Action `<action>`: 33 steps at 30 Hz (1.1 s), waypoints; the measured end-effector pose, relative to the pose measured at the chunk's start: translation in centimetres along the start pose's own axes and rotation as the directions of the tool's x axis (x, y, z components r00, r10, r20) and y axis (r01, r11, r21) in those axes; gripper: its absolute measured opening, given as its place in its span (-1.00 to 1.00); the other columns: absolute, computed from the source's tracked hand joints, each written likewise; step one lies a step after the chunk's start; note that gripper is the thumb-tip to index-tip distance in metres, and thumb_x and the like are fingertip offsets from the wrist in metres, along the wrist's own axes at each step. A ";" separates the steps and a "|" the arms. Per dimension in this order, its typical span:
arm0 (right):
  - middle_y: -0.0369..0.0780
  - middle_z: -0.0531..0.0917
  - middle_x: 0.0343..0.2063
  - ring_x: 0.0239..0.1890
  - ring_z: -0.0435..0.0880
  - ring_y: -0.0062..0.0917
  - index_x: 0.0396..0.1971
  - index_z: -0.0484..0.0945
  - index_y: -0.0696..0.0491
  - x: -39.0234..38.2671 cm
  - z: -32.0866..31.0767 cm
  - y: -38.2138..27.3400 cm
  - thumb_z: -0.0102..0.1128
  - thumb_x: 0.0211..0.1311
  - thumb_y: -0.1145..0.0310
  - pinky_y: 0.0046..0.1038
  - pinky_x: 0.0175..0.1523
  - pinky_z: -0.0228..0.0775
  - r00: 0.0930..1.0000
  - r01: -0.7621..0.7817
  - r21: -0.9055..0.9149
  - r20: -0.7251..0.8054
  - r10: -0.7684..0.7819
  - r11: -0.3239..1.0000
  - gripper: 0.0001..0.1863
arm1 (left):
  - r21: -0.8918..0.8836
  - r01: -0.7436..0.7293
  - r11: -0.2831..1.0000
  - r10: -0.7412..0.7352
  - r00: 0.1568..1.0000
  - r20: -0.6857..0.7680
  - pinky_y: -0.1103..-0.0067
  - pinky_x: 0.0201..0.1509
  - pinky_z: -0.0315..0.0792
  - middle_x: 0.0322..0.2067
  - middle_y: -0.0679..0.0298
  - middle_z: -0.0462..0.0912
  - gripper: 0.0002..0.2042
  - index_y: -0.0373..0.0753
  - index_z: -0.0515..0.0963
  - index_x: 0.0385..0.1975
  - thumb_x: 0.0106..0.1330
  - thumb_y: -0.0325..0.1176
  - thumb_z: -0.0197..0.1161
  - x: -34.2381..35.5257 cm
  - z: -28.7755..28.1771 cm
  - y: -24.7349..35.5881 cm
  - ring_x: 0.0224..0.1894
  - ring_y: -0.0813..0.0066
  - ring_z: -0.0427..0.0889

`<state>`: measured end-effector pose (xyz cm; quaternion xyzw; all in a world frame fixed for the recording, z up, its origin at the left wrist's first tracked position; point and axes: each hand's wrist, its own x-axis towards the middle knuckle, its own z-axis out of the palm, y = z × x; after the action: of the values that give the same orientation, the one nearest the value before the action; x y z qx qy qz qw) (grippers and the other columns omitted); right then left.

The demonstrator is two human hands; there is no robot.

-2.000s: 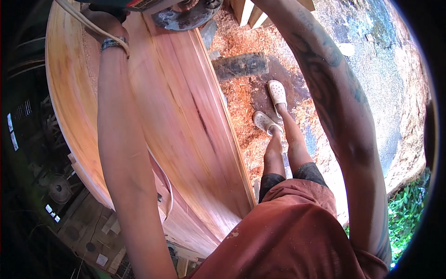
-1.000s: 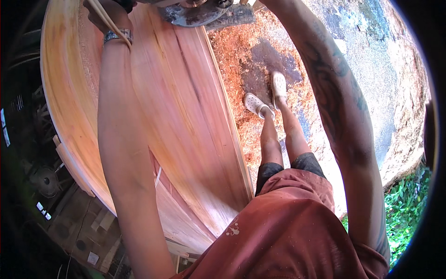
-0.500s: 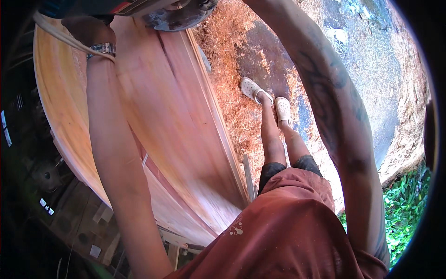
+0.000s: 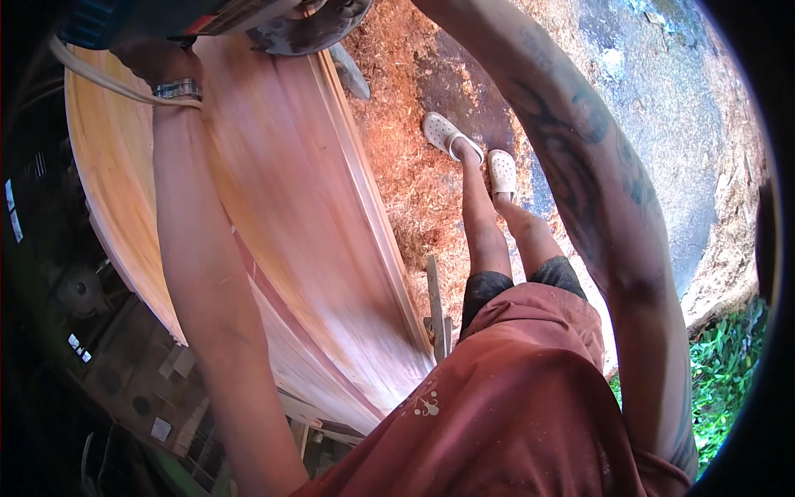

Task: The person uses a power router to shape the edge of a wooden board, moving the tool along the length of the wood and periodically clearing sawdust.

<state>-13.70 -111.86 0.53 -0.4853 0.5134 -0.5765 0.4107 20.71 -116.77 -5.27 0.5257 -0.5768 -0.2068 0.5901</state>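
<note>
At the upper left, a power tool [image 4: 166, 18] with a dark blue-green body and a rounded, dusty metal guard [image 4: 313, 33] sits over a large curved wooden panel [image 4: 290, 190]. My left hand [image 4: 157, 62] reaches under the tool's body and grips it, its fingers hidden behind the casing. A banded watch [image 4: 177, 88] circles that wrist, and a pale cord [image 4: 108, 85] runs across it. My tattooed right arm [image 4: 571, 149] stretches up past the top edge, so the right hand lies outside the picture.
Wood shavings [image 4: 389, 149] cover the ground right of the panel, around my feet in pale clogs [image 4: 451, 135]. A narrow wooden upright [image 4: 435, 298] stands by the panel's near end. Offcuts [image 4: 174, 364] lie in the dark area at left; green plants [image 4: 725, 381] grow at lower right.
The tool has shifted slightly left in the picture, along with my left wrist and the cord. More of a grey piece beyond the panel's right edge now shows. My right arm has also slid a little left.
</note>
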 end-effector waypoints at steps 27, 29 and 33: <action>0.14 0.72 -0.33 -0.26 0.72 -0.05 -0.34 0.69 0.21 -19.1 -6.6 -2.5 -0.06 0.36 -0.14 -0.16 0.00 0.48 0.995 0.099 -0.132 0.026 -0.096 0.986 -0.36 | -0.165 0.050 0.985 -0.074 0.987 -0.144 0.26 0.39 0.32 0.13 0.12 0.65 -0.34 -0.19 0.61 0.08 -0.10 -0.15 0.64 -16.2 -4.8 8.1 0.17 0.13 0.59; 0.14 0.72 -0.34 -0.26 0.72 -0.06 -0.34 0.69 0.21 -21.0 -7.4 -3.5 -0.06 0.36 -0.14 -0.16 0.00 0.48 0.991 0.137 -0.170 0.030 -0.134 0.976 -0.36 | -0.166 0.054 0.985 -0.080 0.985 -0.154 0.22 0.29 0.42 0.14 0.13 0.64 -0.41 -0.18 0.58 0.11 0.04 -0.13 0.54 -18.6 -5.1 9.6 0.15 0.19 0.61; 0.08 0.73 -0.46 -0.30 0.71 -0.17 -0.42 0.70 0.29 -24.8 -7.3 -3.6 -0.05 0.33 -0.27 -0.21 -0.03 0.47 0.995 -0.099 0.095 0.030 0.097 0.991 -0.21 | -0.175 0.062 0.983 -0.095 0.978 -0.187 0.16 0.15 0.58 0.15 0.16 0.62 -0.50 -0.17 0.53 0.15 0.26 -0.10 0.39 -23.7 -5.4 13.1 0.12 0.28 0.64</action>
<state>-16.04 -85.88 0.71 -0.4465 0.5028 -0.5735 0.4679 14.91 -89.77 -3.81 0.5140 -0.4754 -0.2256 0.6774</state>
